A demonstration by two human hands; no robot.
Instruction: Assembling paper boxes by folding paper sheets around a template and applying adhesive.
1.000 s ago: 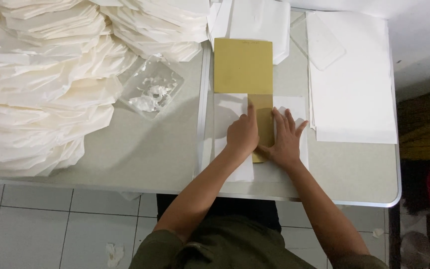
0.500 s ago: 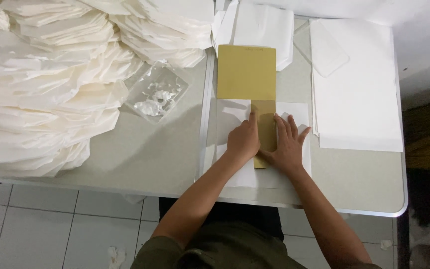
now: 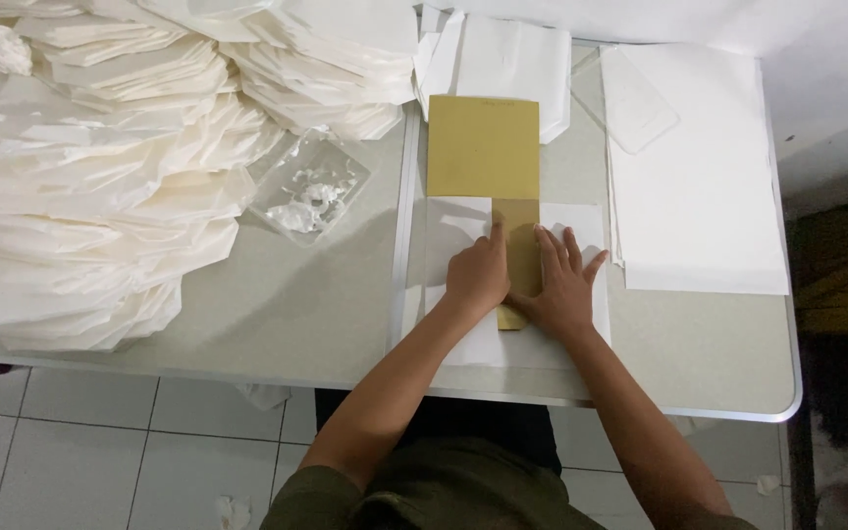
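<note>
Card (image 3: 484, 147), tan, lies lengthwise at table (image 3: 326, 314) centre; narrow lower strip runs down between hands, over white sheet (image 3: 581, 224).
Left hand (image 3: 476, 278): flat on sheet, fingers together, index along strip's left edge. Pinches nothing.
Right hand (image 3: 561, 285): flat, fingers spread, thumb side on strip. Pinches nothing.
Left of card: clear bag (image 3: 309, 186) with white scraps.
Far left: heap of folded white paper (image 3: 90, 186).
Right: flat white stack (image 3: 704, 186).
Behind card: more white sheets (image 3: 503, 59).
</note>
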